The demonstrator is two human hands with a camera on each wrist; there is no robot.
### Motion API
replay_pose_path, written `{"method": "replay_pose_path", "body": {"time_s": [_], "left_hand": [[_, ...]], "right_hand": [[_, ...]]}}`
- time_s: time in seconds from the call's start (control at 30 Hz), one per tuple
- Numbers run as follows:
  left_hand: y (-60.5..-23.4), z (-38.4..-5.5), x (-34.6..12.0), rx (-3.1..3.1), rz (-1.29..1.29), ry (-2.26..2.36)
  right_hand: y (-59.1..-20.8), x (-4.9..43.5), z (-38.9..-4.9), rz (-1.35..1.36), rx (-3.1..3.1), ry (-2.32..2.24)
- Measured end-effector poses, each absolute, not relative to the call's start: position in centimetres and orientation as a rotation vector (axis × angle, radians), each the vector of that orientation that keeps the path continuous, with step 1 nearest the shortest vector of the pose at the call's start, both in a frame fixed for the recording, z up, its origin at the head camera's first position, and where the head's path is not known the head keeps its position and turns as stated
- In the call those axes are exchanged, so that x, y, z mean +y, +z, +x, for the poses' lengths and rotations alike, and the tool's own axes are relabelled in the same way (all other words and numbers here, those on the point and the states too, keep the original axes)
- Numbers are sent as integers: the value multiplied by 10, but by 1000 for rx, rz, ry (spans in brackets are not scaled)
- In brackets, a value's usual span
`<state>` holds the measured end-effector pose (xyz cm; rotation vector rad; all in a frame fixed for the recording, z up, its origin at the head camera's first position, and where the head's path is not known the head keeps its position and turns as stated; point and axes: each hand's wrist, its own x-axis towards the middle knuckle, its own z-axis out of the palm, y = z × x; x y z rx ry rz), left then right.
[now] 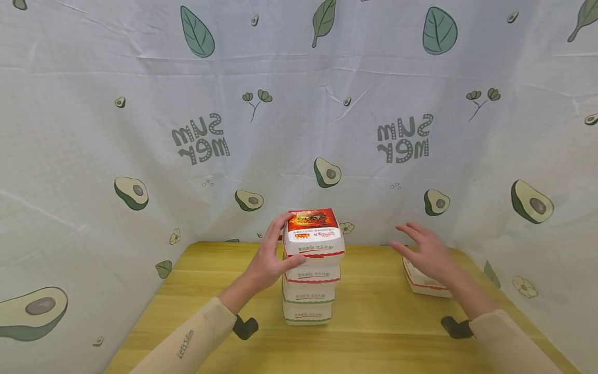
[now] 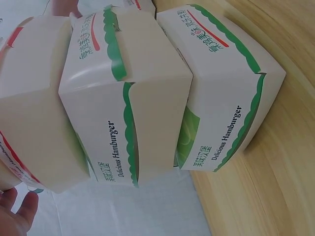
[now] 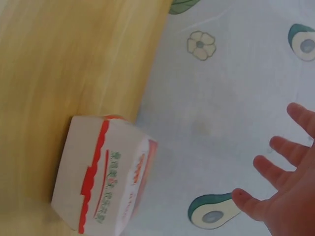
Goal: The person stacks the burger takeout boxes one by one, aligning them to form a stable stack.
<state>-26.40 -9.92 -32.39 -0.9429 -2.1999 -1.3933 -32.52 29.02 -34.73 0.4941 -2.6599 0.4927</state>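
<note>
Several white hamburger boxes stand in a stack in the middle of the table; the top hamburger box (image 1: pixel 314 236) has a red burger picture on its lid. My left hand (image 1: pixel 268 259) holds that top box from its left side, thumb across the front and fingers toward the back. In the left wrist view, green-trimmed hamburger boxes (image 2: pixel 216 93) make up the lower stack, and fingertips (image 2: pixel 29 206) lie against the far side of a red-trimmed box. My right hand (image 1: pixel 432 254) hovers with fingers spread, holding nothing, above a single red-trimmed hamburger box (image 3: pixel 96 182), partly hidden by it in the head view.
The wood-grain table (image 1: pixel 224 332) ends at a pale curtain (image 1: pixel 289 130) printed with avocados and leaves, which hangs behind and along both sides. The single box sits near the table's right edge. Black wrist mounts show below both hands.
</note>
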Motion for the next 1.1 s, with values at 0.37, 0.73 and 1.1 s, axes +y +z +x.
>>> {"method": "replay_pose_path", "body": {"time_s": [0.37, 0.73, 1.1], "left_hand": [[-323, -265, -100, -2209, -940, -1391], [-347, -291, -103, -2227, -918, -1352], [-350, -295, -104, -2205, -937, -1351]], "right_hand": [[-362, 311, -328, 441, -2726, 584], [-383, 332, -336, 439, -2762, 574], [-402, 350, -337, 355, -2839, 609]]}}
